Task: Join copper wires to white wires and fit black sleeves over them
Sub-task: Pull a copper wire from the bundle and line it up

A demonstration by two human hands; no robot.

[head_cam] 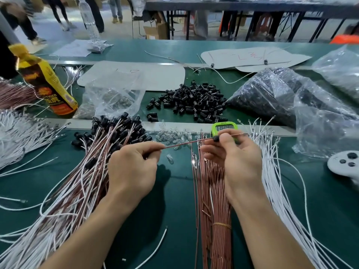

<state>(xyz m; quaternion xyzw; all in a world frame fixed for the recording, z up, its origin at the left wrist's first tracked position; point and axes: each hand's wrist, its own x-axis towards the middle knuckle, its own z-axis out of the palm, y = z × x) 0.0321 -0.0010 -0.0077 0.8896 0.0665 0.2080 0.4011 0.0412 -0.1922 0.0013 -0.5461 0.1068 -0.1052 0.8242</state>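
Over the dark green bench mat (174, 210), the left hand (134, 171), knuckles up, pinches one end of a thin copper-coloured wire (184, 144) held nearly level. The right hand (239, 162) grips a small black plastic sleeve (215, 139) on that wire, thumb on top.

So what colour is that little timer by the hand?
The timer is bright green with a grey screen, seen best in the head view.

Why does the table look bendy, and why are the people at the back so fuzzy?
Head view: the wide-angle lens bows the table and tilts the bottle; the people up top are smeared, probably by motion; the left hand, right hand and wire are sharp; the bags glare.
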